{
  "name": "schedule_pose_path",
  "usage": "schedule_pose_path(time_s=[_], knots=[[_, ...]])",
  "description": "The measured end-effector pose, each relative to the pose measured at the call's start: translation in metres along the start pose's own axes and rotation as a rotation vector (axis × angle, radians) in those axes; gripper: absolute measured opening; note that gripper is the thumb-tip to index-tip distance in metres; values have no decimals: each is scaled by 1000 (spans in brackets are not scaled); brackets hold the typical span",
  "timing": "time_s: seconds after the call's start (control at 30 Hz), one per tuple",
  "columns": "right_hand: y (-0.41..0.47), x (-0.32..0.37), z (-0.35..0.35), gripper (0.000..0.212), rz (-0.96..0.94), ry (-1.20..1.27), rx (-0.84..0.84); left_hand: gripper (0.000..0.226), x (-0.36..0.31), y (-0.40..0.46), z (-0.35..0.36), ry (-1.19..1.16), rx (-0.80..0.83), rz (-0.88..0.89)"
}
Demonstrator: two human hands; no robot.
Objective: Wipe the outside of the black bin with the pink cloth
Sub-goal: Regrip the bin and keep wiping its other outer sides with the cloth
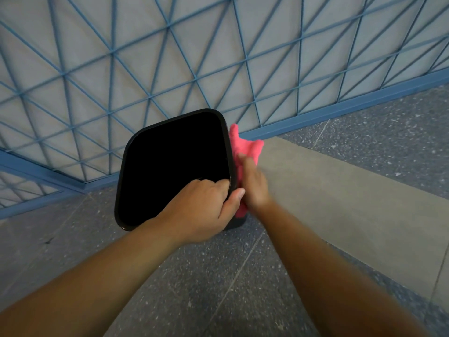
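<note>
1. Black bin (122, 190) stands on the floor (199, 276) against the blue lattice wall (170, 57).
2. Left hand (201, 210) grips the near-right rim corner; keep that brace firm.
3. Right hand (252, 183) presses the pink cloth (245, 147) flat on the right outer wall, fingers straight.
4. Wipe in long overlapping strokes, rim to base.
5. Rotate bin to reach the hidden sides.

Soft, even light fills the scene, casting no hard shadows. The right hand (254, 184) smears with motion blur; the wall's blue lines (170, 57) bow toward the edges.
</note>
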State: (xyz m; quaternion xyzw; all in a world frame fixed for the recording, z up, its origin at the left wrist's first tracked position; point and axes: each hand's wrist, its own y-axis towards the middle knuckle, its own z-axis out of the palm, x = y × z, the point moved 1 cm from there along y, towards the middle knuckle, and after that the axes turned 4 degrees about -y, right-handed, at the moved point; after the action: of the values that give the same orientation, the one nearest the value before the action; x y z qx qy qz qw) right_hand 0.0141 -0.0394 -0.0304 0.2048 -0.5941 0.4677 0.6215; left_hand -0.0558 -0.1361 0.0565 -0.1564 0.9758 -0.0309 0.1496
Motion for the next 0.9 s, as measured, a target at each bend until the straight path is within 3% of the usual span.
schedule_pose_path(time_s=[0.17, 0.3, 0.37, 0.57, 0.7, 0.83, 0.9], knots=[[16, 3, 3, 48, 210, 103, -99, 46, 3, 1, 1, 51, -37, 13], [17, 2, 7, 50, 155, 106, -90, 51, 4, 3, 1, 5, -24, 3], [30, 7, 10, 63, 142, 166, -93, 53, 7, 4, 1, -29, -33, -17], [34, -3, 4, 46, 97, 223, -147, 46, 6, 4, 1, 35, -3, 4], [46, 12, 14, 53, 7, 324, -79, 43, 7, 7, 3, 37, 0, -2], [31, 4, 4, 32, 171, 166, -147, 46, 8, 7, 4, 30, 5, -5], [13, -3, 4, 38, 207, 94, -144, 50, 7, 7, 5, 45, -8, 3]])
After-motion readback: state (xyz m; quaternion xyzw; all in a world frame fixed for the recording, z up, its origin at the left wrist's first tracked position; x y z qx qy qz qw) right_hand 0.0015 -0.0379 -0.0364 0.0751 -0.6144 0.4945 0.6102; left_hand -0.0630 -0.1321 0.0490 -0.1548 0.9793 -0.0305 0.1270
